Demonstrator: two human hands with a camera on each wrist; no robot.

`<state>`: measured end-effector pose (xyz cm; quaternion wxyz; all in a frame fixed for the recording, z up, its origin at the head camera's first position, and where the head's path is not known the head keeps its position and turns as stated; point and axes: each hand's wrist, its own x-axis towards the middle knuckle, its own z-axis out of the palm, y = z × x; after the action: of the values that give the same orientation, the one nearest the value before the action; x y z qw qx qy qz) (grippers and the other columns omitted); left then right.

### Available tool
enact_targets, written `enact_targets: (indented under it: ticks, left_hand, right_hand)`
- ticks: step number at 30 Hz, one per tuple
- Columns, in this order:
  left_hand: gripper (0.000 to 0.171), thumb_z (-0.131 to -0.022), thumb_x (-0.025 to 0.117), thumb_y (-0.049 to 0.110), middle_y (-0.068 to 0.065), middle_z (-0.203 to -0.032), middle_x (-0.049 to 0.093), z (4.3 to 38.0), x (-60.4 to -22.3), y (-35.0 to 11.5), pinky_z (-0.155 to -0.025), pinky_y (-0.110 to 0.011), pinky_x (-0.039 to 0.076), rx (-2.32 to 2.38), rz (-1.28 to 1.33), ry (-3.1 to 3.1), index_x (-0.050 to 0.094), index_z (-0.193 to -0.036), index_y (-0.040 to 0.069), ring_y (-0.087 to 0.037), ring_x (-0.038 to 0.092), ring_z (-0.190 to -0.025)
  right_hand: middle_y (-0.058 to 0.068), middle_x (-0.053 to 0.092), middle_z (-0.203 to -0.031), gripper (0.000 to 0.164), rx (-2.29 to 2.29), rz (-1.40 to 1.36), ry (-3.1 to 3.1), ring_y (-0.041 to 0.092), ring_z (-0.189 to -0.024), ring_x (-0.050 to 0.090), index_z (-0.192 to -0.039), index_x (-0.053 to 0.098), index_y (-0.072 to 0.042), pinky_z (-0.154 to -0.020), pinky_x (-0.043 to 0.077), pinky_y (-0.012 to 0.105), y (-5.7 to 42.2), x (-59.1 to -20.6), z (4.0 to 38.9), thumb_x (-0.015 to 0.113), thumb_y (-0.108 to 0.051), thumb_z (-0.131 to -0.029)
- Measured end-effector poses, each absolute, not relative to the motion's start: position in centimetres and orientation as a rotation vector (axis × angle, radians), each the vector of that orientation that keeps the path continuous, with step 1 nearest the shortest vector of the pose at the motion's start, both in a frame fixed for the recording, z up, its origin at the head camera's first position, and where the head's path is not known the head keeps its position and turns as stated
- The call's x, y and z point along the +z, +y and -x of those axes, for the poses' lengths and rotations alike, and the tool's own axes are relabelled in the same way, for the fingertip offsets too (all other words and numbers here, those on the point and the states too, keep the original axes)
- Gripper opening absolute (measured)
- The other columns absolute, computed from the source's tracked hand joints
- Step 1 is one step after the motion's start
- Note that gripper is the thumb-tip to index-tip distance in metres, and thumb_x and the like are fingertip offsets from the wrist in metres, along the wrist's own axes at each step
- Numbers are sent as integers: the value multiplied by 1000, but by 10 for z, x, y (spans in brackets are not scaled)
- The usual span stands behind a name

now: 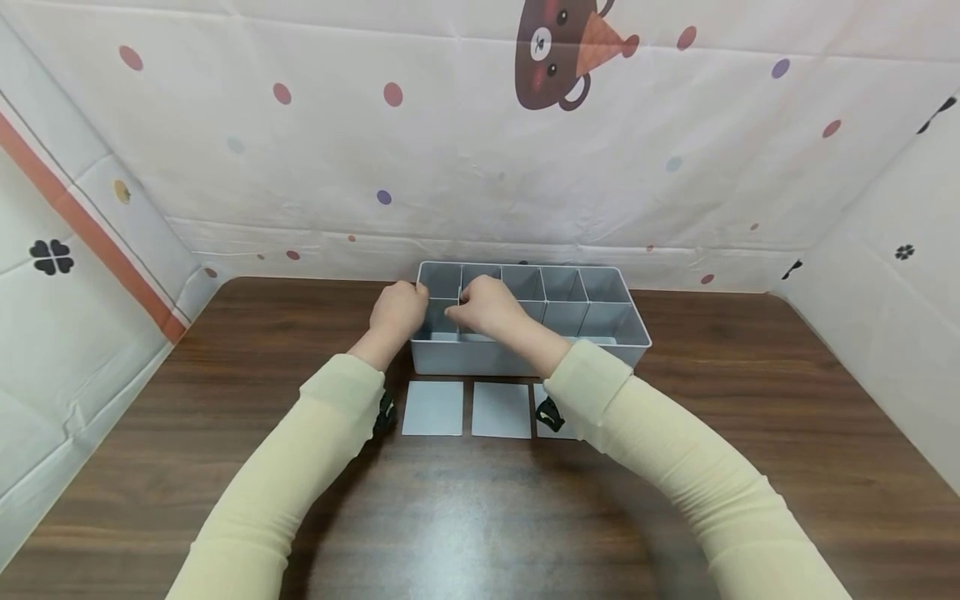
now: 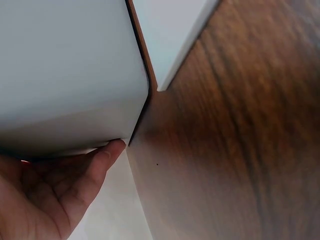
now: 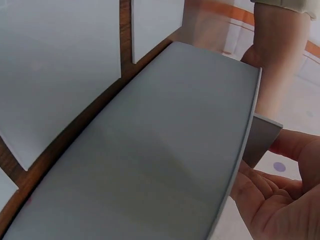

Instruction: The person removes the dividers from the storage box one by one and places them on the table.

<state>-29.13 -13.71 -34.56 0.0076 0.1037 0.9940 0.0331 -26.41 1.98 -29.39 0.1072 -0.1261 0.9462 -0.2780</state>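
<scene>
Box [image 1: 465,358], grey and divided into compartments, stands on a dark wood-grain table [image 1: 450,517] between a person's hands. The left hand [image 1: 400,310] grips its left end, curled at the rim; the right hand [image 1: 489,308] is bent inside, toward the left compartments. The head view takes in the row of cells along the back and three pale, flat panels [image 1: 501,410] lined up just in front, the rightmost partly covered by the right wrist.

What the head view barely shows, the right wrist view makes plain: a thin grey divider [image 3: 265,137] pinched between the right thumb and fingers, its corner rising past the box's rim. The left wrist view alone reveals a digit pressed against the outer face of the end wall, near a bottom corner, and the edge thickness of one panel lying just beside the box.

Markings in sight are printed pictures: a brown bear [image 1: 558,50] in an orange hat and coloured dots on the backdrop [image 1: 375,150], with a dark four-leaf clover [image 1: 52,257] at left. Cream sleeves [image 1: 285,483] cover both arms.
</scene>
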Motion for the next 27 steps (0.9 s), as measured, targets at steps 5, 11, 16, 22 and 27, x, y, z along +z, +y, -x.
enact_targets:
  ticks: [5, 11, 16, 22, 27]
  left_hand:
    - [35, -107, 40, 0, -30, -121, 66, 290, -345, -138, -86, -48, 61, 132, -341, 3134, 53, -137, -10, -42, 70, -104]
    - [34, -108, 37, 3, -30, -121, 65, 289, -345, -140, -83, -48, 60, 234, -313, 3122, 54, -135, -9, -42, 69, -101]
    - [34, -108, 37, 2, -30, -121, 65, 289, -347, -142, -83, -48, 60, 218, -317, 3122, 53, -136, -9, -41, 69, -100]
    - [34, -109, 36, 5, -28, -115, 66, 291, -348, -141, -80, -46, 59, 261, -300, 3109, 55, -133, -8, -38, 69, -93]
    - [35, -109, 37, 4, -26, -109, 66, 292, -348, -140, -73, -40, 56, 248, -298, 3099, 54, -137, -7, -34, 66, -85]
  right_hand:
    - [-8, 36, -45, 53, -825, 416, 2803, 7, -44, 28, -50, 43, -18, -49, 26, 22, 20, -292, 265, 63, -21, -100]
    - [-7, 35, -44, 52, -856, 438, 2819, 7, -43, 24, -50, 41, -18, -50, 25, 22, 19, -289, 265, 61, -16, -98]
    - [-7, 35, -43, 51, -850, 473, 2852, 7, -43, 23, -49, 40, -17, -49, 24, 22, 17, -284, 264, 60, -12, -95]
    - [-7, 43, -43, 50, -825, 456, 2851, 7, -43, 23, -48, 41, -18, -49, 24, 22, 18, -279, 264, 61, -13, -94]
    - [-6, 43, -44, 48, -855, 422, 2838, 8, -45, 21, -48, 39, -18, -51, 21, 23, 19, -274, 263, 58, -9, -92]
